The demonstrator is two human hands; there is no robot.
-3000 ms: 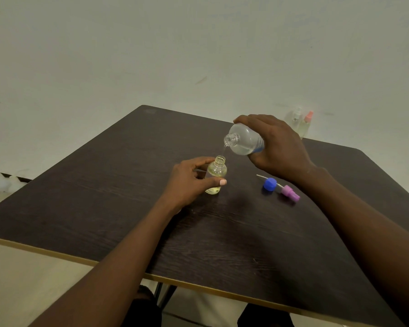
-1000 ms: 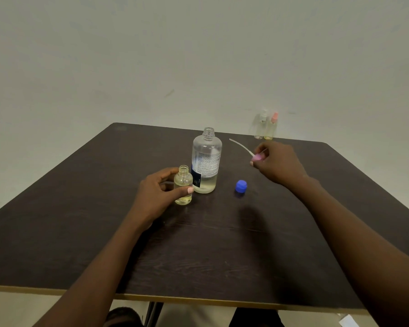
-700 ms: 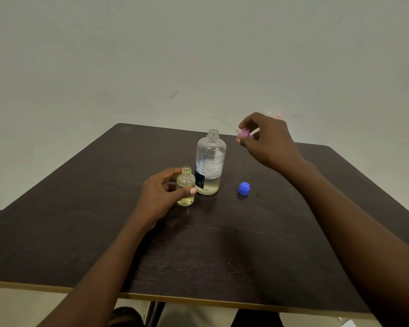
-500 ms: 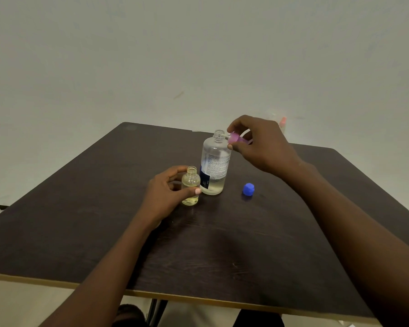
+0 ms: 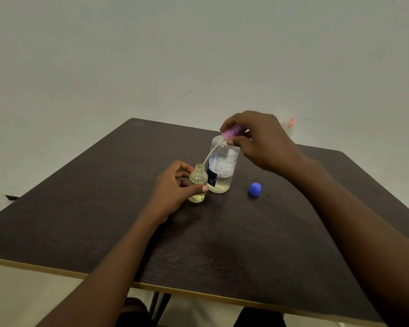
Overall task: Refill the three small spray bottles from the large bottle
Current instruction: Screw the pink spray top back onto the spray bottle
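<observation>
Large bottle (image 5: pixel 223 166) label: fine print + dark panel, txt illegible.

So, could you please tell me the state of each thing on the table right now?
small bottle: upright, uncapped, partly filled, gripped by left hand.
large bottle: upright, uncapped, liquid low.
blue cap: off, lying on table.
purple spray head: off, pinched by right hand, tube tip near small bottle's mouth.
pink-topped bottle: capped, mostly hidden behind right hand.

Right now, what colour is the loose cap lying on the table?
Blue. The cap lies right of the large bottle; the head view shows it best.
</observation>
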